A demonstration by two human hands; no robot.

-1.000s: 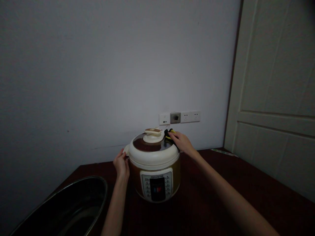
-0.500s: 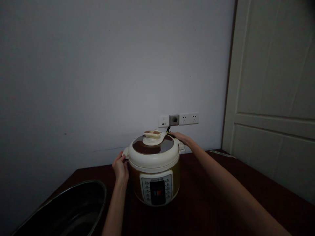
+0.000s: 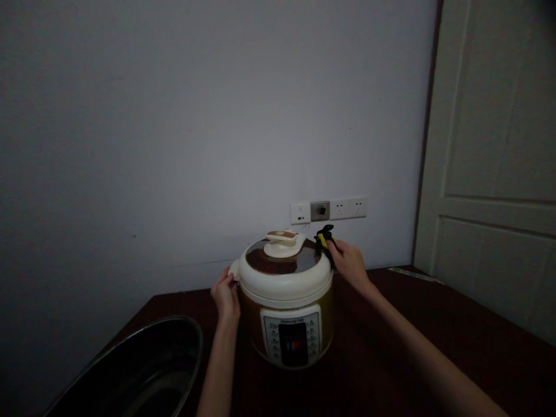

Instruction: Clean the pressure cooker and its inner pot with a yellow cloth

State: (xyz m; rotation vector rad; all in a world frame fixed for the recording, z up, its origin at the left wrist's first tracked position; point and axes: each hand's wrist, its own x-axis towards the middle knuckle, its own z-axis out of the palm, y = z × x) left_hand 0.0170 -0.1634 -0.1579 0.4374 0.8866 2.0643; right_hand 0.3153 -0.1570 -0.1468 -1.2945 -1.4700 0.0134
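Observation:
An electric pressure cooker (image 3: 286, 286) with a white lid rim, a brown glossy top and a front control panel stands upright on the dark red table. At its left side, my left hand (image 3: 226, 295) is closed on the white side handle (image 3: 234, 270). My right hand (image 3: 347, 260) is closed on a black-and-yellow bundle (image 3: 325, 237), which looks like a folded cord, by the right rear of the lid. The bundle hides the cooker's right handle. Whether the bundle joins the cooker does not show.
A large dark basin (image 3: 143, 359) with a shiny rim sits at the front left. Wall sockets (image 3: 347, 208) and a grey switch plate (image 3: 320, 211) are behind the cooker. A thin flat strip (image 3: 416, 275) lies toward the back right, near a pale panelled door (image 3: 495, 174).
My right hand has drawn the black-and-yellow bundle out from behind the lid, up and to the right. My left hand stays at the handle. The whole view has shifted slightly.

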